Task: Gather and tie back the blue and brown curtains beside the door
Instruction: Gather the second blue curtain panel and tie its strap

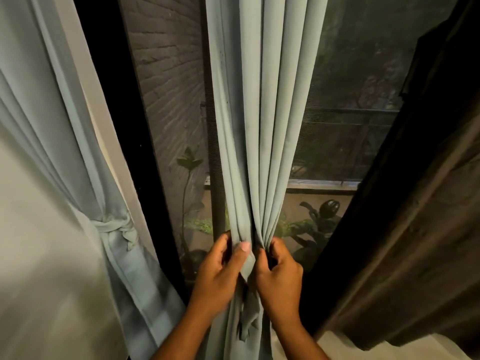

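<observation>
Blue curtain bunched between left hand and right hand, both closed on folds; brown curtain hanging loose at right.

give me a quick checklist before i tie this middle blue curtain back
1. Both hands on the fabric: left hand and right hand pinch the middle blue curtain at one level. ok
2. All folds gathered: pleats converge at the hands, but the far side is hidden. cannot tell
3. Tie strip ready: a narrow strip of fabric hangs below the hands, not yet wrapped. not ok
4. Left blue curtain finished: knotted tie around it. ok
5. Brown curtain tied: hangs loose, no tie visible. not ok
</observation>
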